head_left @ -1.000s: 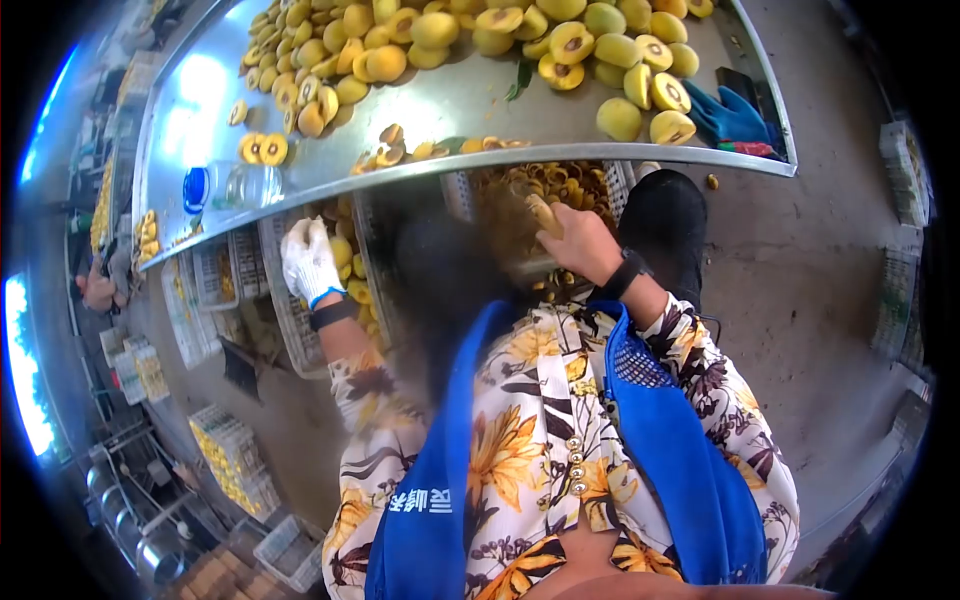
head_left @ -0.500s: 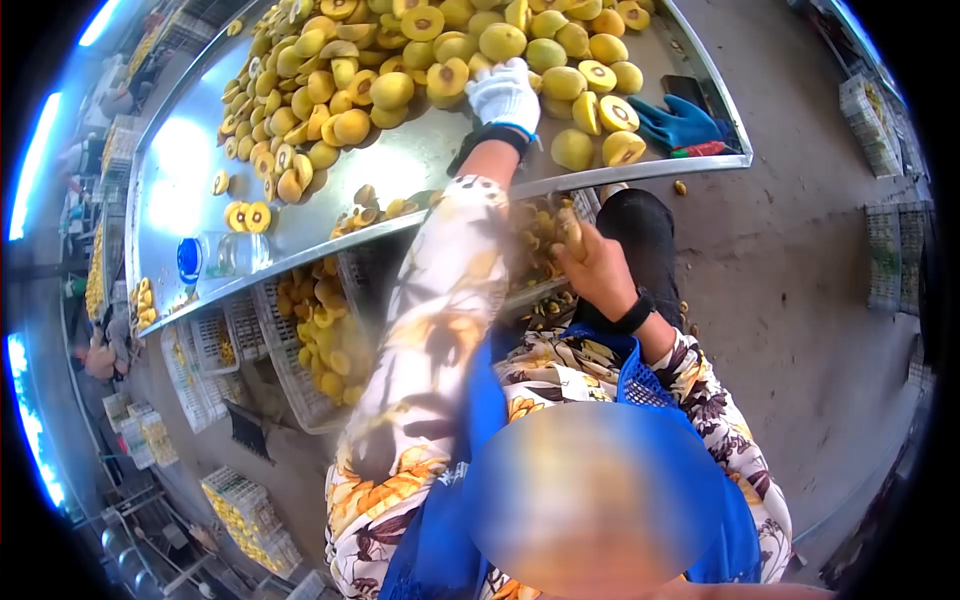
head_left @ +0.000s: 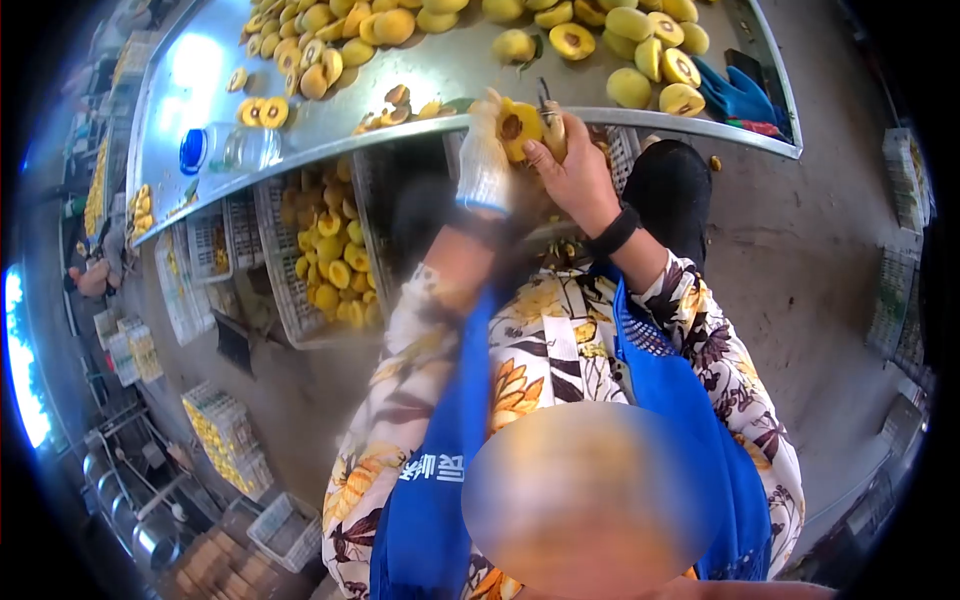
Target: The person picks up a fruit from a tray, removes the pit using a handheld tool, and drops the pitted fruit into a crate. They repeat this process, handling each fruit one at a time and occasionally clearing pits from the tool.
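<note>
- On the far left, a bright light shone at the edge of the room, and shiny metal pots stood low down on the floor.
- A long shiny metal surface ran across the top, with a bottle lying on its left part.
- Whole and cut yellow fruits lay in heaps on the surface.
- Under the surface's front edge stood a white crate full of cut fruit.
- The left hand, in a white glove, was raised to the surface's edge, its fingers closed around a fruit half.
- The fruit half was held in the air just in front of the surface's edge, cut side showing.
- The bare right hand touched the fruit half, its fingers curled tight around a small pale thing; I cannot tell what it was.
- Blue gloves lay on the surface's right end.
</note>
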`<act>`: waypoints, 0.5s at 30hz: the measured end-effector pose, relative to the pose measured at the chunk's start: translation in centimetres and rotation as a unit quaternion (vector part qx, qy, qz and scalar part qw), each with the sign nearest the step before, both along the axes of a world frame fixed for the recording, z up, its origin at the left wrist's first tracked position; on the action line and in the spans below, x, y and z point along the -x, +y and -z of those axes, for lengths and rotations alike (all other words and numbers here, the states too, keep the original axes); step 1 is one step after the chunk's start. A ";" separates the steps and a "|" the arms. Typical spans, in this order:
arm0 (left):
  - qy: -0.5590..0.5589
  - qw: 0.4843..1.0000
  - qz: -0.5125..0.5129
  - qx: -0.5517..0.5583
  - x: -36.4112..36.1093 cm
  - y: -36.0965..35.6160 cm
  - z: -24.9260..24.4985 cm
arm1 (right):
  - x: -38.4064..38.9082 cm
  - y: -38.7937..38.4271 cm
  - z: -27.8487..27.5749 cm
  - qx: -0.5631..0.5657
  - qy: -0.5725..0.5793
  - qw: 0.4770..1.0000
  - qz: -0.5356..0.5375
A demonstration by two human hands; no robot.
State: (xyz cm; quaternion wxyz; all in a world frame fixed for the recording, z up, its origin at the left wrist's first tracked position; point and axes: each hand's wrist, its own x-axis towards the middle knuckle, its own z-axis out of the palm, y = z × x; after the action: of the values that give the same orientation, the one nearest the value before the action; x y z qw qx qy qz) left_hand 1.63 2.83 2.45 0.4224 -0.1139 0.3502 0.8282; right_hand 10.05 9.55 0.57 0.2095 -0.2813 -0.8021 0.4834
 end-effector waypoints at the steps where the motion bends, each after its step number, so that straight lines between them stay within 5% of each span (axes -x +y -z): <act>1: -0.033 0.999 -0.013 0.027 0.0 -0.2 -0.8 | -0.4 -0.1 -0.2 -0.010 -0.035 0.999 -0.014; 2: -0.065 0.996 -0.024 0.051 0.0 -0.4 -1.1 | -0.6 -0.1 -0.4 -0.023 -0.069 0.997 -0.026; 7: 0.119 0.992 -0.035 0.038 1.9 -0.9 4.7 | -1.4 -0.6 -1.3 -0.101 -0.113 0.983 -0.099; 15: 0.263 0.957 -0.094 0.080 -0.4 -0.5 2.8 | -1.8 -1.2 0.2 -0.103 -0.118 0.984 -0.088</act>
State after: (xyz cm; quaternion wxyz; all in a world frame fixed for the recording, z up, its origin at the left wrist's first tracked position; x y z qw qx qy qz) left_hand 2.05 2.35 -0.37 0.2248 0.0423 0.5020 0.8341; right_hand 11.84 8.40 0.33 0.0976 -0.2412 -0.8883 0.3783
